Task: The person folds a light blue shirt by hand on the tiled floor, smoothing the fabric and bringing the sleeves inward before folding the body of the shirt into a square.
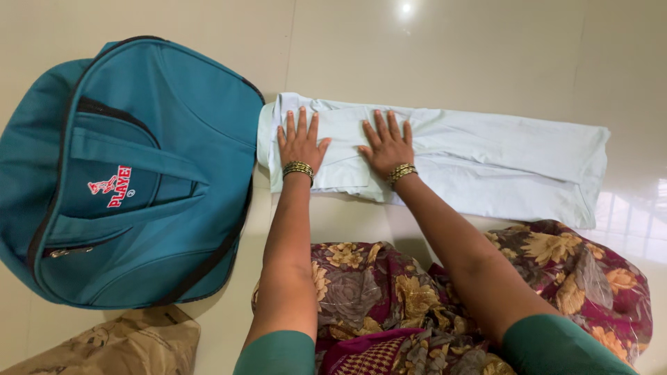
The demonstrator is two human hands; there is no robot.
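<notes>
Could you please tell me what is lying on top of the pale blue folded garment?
Both hands, left and right, press flat on the pale blue garment. The cloth beneath the palms is covered.

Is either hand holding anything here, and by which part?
Nothing is held. Left hand and right hand lie flat, fingers spread, on the folded pale garment, near its waist end.

Bright, even daylight; lamp glare on glossy floor [445,42] at top edge; soft shadows; sharp focus.
</notes>
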